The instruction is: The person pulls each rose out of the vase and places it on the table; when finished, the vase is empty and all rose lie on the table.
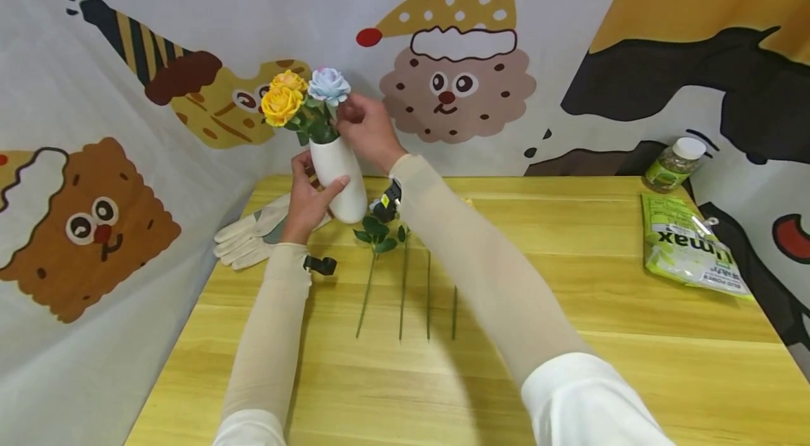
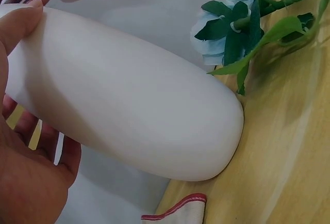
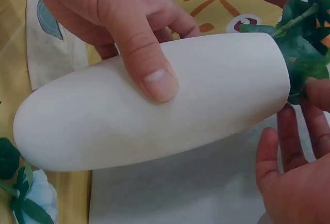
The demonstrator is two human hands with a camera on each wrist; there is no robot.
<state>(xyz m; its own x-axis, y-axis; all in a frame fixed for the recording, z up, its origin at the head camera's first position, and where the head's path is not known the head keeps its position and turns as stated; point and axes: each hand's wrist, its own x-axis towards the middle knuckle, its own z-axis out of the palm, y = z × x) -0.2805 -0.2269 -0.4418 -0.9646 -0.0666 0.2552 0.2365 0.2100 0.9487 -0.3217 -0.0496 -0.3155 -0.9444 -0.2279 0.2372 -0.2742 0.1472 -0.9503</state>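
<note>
A white vase point(image 1: 342, 179) stands near the back of the wooden table, leaning slightly to the left in the head view. My left hand point(image 1: 308, 196) grips its side, with the thumb point(image 3: 160, 82) across the front and the fingers behind. Two yellow roses point(image 1: 283, 100) and a pale blue rose point(image 1: 329, 86) rise from the vase's mouth. At the rim, my right hand point(image 1: 370, 131) pinches the greenery point(image 3: 304, 69) under the blue rose between thumb and fingers. The right fingertips are partly hidden by leaves.
Several more flower stems point(image 1: 401, 291) lie in a row before the vase, their heads partly behind my right forearm. White gloves point(image 1: 249, 238) lie at the left. A green pouch point(image 1: 690, 245) and a white-lidded jar point(image 1: 676, 164) are at the right; a printed cloth hangs behind.
</note>
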